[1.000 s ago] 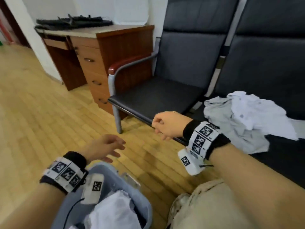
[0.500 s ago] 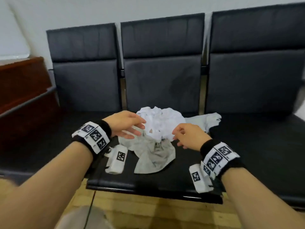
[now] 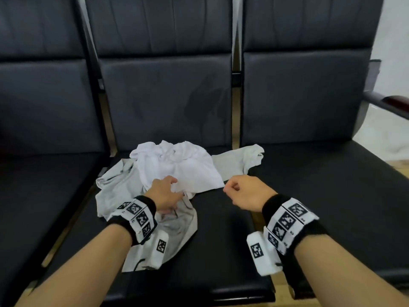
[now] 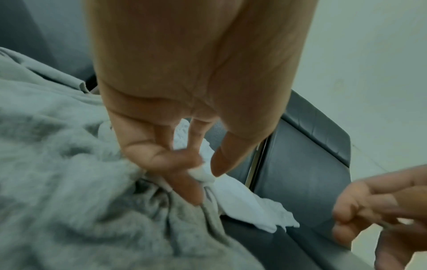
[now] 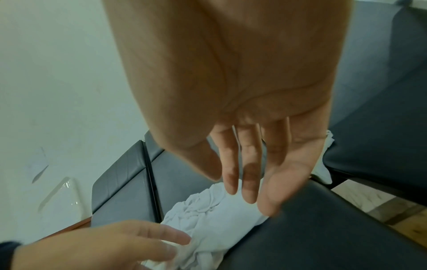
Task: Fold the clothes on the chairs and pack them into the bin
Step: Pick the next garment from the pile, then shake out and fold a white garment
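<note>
Left hand (image 3: 164, 191) pinches white shirt (image 3: 177, 167) | right hand (image 3: 247, 192) loose, empty | risk: grey shirt (image 3: 115, 185) underneath snags, drags off chair seat (image 3: 221, 240)

We look from the head camera forward and down onto the row of black chairs (image 3: 168, 103) from close range, both forearms reaching in from the bottom edge. The left wrist camera sits just under the left hand (image 4: 196, 87), looking along the palm to the fingers — very near the grey garment (image 4: 69, 201) and white garment (image 4: 242, 201). The right wrist camera looks along the right hand (image 5: 242, 91) toward the wall and seat. All three views share the white garment; each wrist view also catches the other hand at its lower edge.
</note>
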The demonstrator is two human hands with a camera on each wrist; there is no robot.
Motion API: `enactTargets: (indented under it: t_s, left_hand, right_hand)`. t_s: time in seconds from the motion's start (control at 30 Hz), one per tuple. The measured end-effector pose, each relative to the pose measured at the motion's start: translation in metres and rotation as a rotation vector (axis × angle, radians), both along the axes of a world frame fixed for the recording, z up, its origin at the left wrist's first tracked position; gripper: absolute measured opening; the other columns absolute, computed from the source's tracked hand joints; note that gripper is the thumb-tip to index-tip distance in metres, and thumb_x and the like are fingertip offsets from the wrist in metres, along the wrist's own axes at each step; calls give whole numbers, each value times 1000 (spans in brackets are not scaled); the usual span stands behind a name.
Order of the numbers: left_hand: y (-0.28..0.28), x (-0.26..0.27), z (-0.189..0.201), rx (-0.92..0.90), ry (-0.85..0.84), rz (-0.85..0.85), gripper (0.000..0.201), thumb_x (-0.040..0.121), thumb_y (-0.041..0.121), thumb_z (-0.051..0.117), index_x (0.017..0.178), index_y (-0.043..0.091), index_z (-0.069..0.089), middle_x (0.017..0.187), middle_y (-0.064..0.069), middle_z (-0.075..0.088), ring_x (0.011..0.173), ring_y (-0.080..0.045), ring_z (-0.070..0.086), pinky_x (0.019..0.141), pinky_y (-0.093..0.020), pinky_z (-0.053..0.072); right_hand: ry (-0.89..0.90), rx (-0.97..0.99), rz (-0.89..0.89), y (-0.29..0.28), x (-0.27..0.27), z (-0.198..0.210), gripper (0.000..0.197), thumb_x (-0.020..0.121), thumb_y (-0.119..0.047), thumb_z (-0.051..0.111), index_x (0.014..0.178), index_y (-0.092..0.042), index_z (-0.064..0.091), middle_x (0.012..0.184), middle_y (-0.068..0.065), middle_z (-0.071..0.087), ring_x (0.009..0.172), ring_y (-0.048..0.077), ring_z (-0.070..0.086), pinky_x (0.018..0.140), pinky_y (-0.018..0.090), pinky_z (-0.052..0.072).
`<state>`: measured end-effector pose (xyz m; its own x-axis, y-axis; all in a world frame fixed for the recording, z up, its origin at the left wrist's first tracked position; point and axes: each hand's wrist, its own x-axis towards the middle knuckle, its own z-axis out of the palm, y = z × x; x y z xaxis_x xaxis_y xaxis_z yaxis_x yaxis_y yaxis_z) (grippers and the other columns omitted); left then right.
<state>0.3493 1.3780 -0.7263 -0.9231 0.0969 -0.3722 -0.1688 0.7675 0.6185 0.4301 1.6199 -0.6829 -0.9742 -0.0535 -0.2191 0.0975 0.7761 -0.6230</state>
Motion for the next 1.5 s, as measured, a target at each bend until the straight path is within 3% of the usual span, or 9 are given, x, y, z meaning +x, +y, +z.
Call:
enactTargets:
  t_s: [0.2, 0.4, 0.53, 0.67, 0.9, 0.97, 1.07, 1.37, 1.5]
  left_hand:
    - [10, -9, 13, 98, 82, 13, 31, 98, 11, 57, 128, 6, 66, 74, -6, 70, 66, -18, 63, 42, -16, 43]
    - [20, 2, 24, 348, 68, 31, 18, 98, 14, 67, 99, -2, 74, 77, -5, 64, 69, -12, 61, 55, -16, 53]
    - [29, 19, 37, 626, -102, -63, 20, 96, 10, 72, 110, -1, 63, 81, -8, 58, 70, -11, 63, 81, -31, 64]
    - [33, 39, 60, 728, -178, -108, 20, 95, 6, 68, 113, 10, 59, 100, -15, 62, 83, -19, 61, 74, -30, 61]
    - [23, 84, 112, 1033, -359, -470, 24, 82, 4, 65, 106, 7, 64, 108, -24, 56, 97, -40, 60, 72, -37, 63]
    - [14, 86, 120, 1127, -283, -414, 20, 80, 6, 65, 99, 12, 69, 105, -20, 56, 98, -36, 59, 77, -40, 61]
    - [-1, 80, 119, 1220, -40, -175, 20, 83, 11, 68, 101, 17, 73, 98, -13, 58, 93, -28, 56, 71, -35, 59]
    - [-32, 64, 58, 368, 117, -282, 110, 63, 58, 93, 151, 43, 29, 139, 10, 52, 125, -11, 58, 104, -40, 54]
    - [-18, 66, 53, 160, 222, -350, 59, 86, 47, 79, 139, 33, 55, 131, 15, 64, 123, -7, 59, 109, -32, 48]
  right_hand:
    - [-22, 49, 22, -11, -22, -12, 31, 101, -20, 50, 107, 4, 69, 109, 22, 71, 98, 35, 70, 90, 47, 57]
    - [-18, 45, 0, -14, -32, -27, 19, 100, -26, 53, 113, -17, 63, 106, 3, 71, 98, 23, 70, 91, 38, 58]
    - [6, 8, 49, -15, -28, -30, 53, 99, -29, 59, 146, -21, 37, 106, -3, 70, 92, 16, 67, 85, 31, 57]
    - [49, -1, 120, -21, -15, -26, 80, 98, -31, 66, 158, -31, 13, 113, -2, 69, 90, 12, 71, 80, 26, 57]
    - [119, -44, 174, -33, 1, -3, 54, 87, -28, 71, 136, -28, 48, 104, 0, 70, 89, 20, 73, 74, 33, 60]
    - [155, 188, 213, -37, -1, 8, 33, 88, -33, 68, 117, -17, 63, 107, 0, 70, 100, 23, 68, 87, 35, 56]
    - [275, 109, 64, -33, 0, 22, 27, 100, -29, 58, 83, -9, 65, 78, 1, 66, 73, 14, 59, 66, 23, 47]
    - [284, -643, -134, -54, 17, 50, 33, 107, -14, 46, 88, 4, 66, 69, 2, 64, 65, 14, 59, 58, 24, 49]
    - [279, -912, -147, -64, 28, 72, 35, 109, -14, 41, 103, 10, 66, 73, 4, 66, 68, 16, 61, 62, 30, 48]
